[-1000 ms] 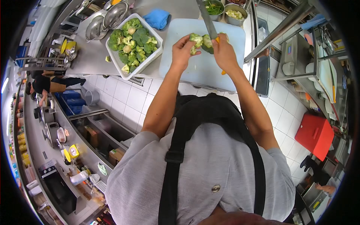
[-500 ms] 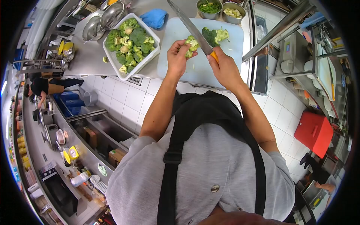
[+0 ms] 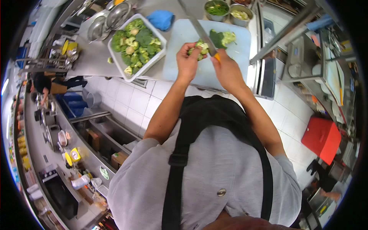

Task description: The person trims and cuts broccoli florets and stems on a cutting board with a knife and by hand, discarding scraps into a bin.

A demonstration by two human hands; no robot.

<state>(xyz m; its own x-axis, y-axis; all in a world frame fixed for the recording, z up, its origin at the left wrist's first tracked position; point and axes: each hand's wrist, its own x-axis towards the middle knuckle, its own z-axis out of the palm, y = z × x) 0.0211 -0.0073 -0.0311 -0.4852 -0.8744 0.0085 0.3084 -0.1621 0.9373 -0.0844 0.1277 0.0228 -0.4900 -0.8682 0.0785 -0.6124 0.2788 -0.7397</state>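
My left hand [image 3: 188, 63] has its fingers closed round a piece of broccoli [image 3: 202, 46] above the cutting board [image 3: 180, 36]. In my right hand [image 3: 227, 71] is a large knife [image 3: 200, 30] with an orange handle, its long blade pointing up and to the left. The blade lies close against the right side of the held piece; whether it cuts in I cannot tell. Another piece of broccoli [image 3: 217, 39] rests on the board just beyond the knife. To the left, a white basket [image 3: 163, 49] is full of broccoli florets.
A blue cloth [image 3: 160, 20] lies behind the board. Metal bowls [image 3: 119, 14] stand at the back left. Two metal containers of cut vegetables, one with green pieces [image 3: 217, 9], are at the back right. A stray broccoli bit [image 3: 110, 60] sits left of the basket. A metal post [image 3: 285, 32] slants at the right.
The whole view has shifted slightly. My left hand has turned a little with the broccoli, and the knife stays beside it in my right hand.
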